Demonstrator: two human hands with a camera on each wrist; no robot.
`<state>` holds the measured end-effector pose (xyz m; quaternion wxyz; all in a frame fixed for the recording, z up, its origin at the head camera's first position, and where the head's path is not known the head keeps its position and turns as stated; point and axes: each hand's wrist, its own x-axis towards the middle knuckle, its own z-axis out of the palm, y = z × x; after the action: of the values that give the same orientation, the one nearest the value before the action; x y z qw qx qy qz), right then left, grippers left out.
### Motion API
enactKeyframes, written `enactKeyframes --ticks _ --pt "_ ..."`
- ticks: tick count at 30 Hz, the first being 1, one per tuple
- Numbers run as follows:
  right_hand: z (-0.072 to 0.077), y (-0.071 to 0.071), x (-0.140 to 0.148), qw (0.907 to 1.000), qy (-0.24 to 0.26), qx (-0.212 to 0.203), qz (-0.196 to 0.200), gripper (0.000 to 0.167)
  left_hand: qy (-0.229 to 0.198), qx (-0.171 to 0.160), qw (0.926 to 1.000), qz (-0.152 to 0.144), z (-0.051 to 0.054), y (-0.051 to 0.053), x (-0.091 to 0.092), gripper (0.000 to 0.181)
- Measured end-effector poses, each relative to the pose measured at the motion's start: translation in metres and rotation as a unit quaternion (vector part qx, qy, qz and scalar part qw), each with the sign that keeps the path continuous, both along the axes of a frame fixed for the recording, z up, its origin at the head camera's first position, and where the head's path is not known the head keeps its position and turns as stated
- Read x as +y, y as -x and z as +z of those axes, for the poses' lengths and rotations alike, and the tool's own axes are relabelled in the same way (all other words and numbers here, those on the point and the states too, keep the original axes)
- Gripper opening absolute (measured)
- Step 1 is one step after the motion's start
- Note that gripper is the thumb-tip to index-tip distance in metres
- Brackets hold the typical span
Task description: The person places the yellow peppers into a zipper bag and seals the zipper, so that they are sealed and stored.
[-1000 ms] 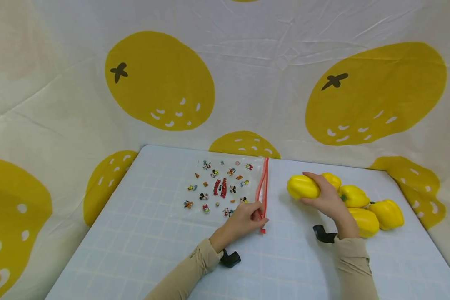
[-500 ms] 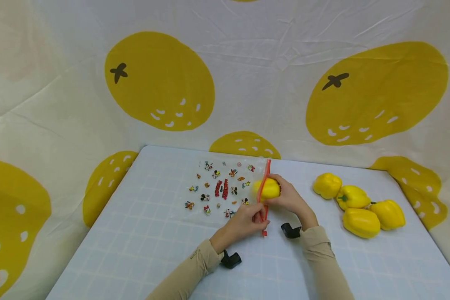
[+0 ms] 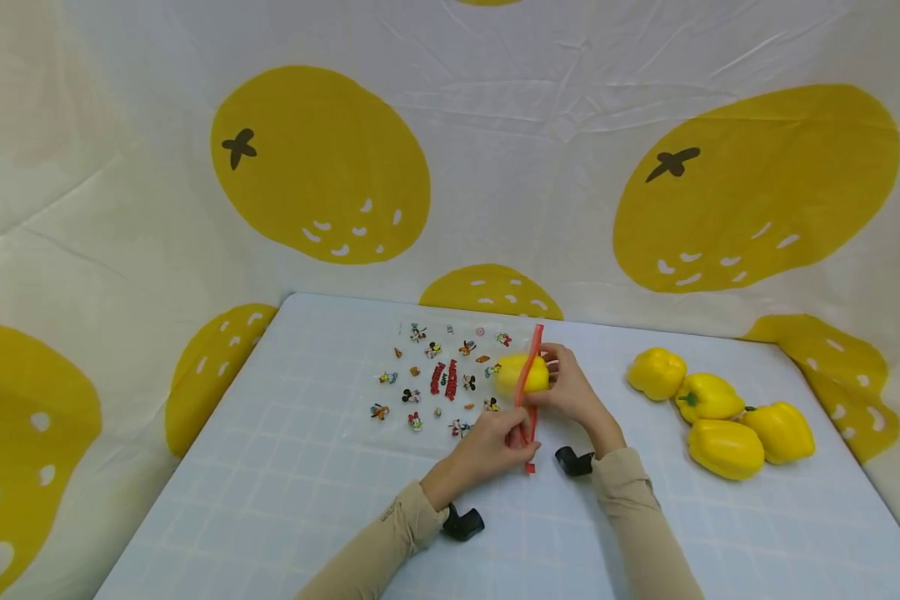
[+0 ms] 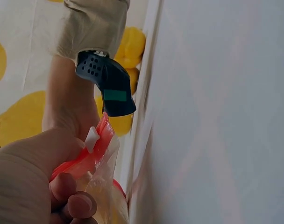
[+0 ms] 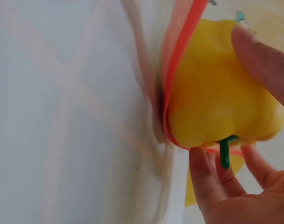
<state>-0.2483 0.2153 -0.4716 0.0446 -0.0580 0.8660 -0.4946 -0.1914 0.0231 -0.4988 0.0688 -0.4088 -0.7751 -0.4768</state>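
Note:
A clear zip bag (image 3: 375, 425) printed with cartoon figures lies flat, its red zip edge (image 3: 537, 333) toward the right. My left hand (image 3: 487, 442) pinches the near end of that edge; the white slider (image 4: 92, 139) shows beside the thumb in the left wrist view. Within the bag's mouth is a yellow bell pepper (image 3: 512, 377), mostly past the red edge. My right hand (image 3: 572, 392) holds this pepper at the mouth. In the right wrist view the thumb lies along the pepper (image 5: 221, 88), with fingers near the end bearing the green stem (image 5: 224, 151).
Several more yellow bell peppers (image 3: 725, 448) sit together on the right side of the light blue table (image 3: 270, 500). Black wrist-worn devices (image 3: 462, 523) jut from both sleeves close to the tabletop. A fruit-patterned cloth (image 3: 510, 167) hangs behind the table.
My right hand has carried the pepper left from beside the other peppers into the bag's mouth, pushing it past the red edge. My left hand has kept its pinch, nearly still.

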Motion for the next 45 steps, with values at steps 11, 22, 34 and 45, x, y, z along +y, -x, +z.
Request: enactKeyframes --ticks 11,22,34,45 --pt "-0.001 -0.017 0.016 0.9957 0.09 0.016 -0.01 0.047 0.013 -0.008 0.9999 0.0 -0.001 0.001 0.0 0.019" --pt "-0.013 -0.016 0.008 0.9957 0.089 0.027 -0.002 0.032 0.026 -0.003 0.9996 0.004 -0.001 0.002 0.001 0.019" --pt "-0.015 -0.019 -0.004 0.9875 0.155 0.022 0.019 0.032 0.028 -0.007 0.9995 -0.008 -0.005 0.003 0.001 0.021" --pt "0.007 -0.02 0.022 0.9923 0.101 0.066 -0.027 0.024 0.042 -0.013 0.999 0.0 -0.006 0.003 -0.001 0.02"
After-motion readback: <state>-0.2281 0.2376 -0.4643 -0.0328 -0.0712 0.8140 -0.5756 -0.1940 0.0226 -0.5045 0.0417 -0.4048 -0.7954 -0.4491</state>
